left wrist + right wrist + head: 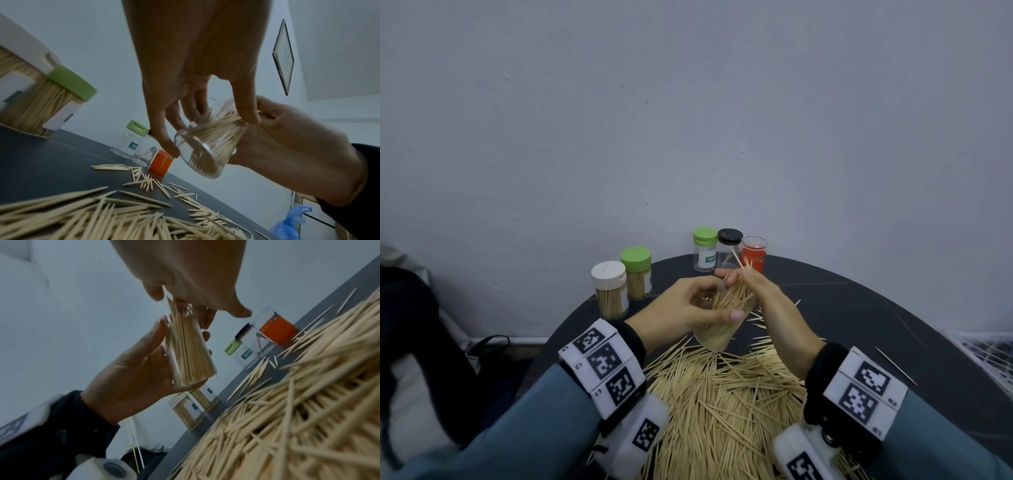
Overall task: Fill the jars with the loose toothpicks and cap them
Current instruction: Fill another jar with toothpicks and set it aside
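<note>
My left hand (729, 297) grips a clear, uncapped jar (717, 337) and holds it tilted above the dark round table (859, 308). The jar is packed with toothpicks, and a bunch (732, 294) fans out of its mouth. Over that mouth, my right hand (744, 275) pinches the tips of the sticking-out toothpicks. The left wrist view looks at the jar's (203, 155) clear base, with my left hand (209, 133) round it. In the right wrist view my right hand (195, 305) is at the top of the jar (191, 356). A big loose pile of toothpicks (722, 401) lies under both wrists.
Two full capped jars stand at the table's back left, one with a white cap (610, 291) and one with a green cap (637, 274). Against the wall stand a small green-capped jar (704, 250), a black-lidded jar (729, 248) and a red jar (754, 253). A dark bag (414, 325) lies left of the table.
</note>
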A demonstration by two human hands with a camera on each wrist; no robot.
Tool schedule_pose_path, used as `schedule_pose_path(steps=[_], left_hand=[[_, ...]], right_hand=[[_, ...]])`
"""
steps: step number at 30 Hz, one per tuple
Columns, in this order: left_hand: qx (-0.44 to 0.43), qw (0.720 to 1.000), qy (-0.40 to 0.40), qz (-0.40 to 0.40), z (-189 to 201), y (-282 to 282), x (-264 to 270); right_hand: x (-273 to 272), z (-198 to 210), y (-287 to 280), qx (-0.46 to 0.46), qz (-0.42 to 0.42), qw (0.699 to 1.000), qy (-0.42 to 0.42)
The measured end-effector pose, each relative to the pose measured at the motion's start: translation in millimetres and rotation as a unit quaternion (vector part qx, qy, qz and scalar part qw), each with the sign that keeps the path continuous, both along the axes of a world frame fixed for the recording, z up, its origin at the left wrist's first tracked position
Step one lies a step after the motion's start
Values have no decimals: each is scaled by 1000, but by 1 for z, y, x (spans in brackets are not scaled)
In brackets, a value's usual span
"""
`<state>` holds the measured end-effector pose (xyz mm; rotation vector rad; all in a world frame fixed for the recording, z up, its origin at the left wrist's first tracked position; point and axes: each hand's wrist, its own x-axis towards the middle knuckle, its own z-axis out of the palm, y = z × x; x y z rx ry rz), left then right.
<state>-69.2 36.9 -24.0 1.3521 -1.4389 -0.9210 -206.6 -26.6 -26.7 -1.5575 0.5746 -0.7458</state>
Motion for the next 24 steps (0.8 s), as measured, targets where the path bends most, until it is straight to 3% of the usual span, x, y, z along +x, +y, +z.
schedule_pose_path(steps=[13, 19, 24], left_hand=[[8, 1000, 20, 0, 0, 1, 1], [17, 1000, 10, -4, 1, 1, -1], [9, 1000, -6, 8, 1, 2, 0]], right_hand=[[1, -6, -1, -31, 4, 994, -101], [-1, -1, -5, -50, -9, 996, -76], [-3, 0, -6, -63, -1, 998, -8]])
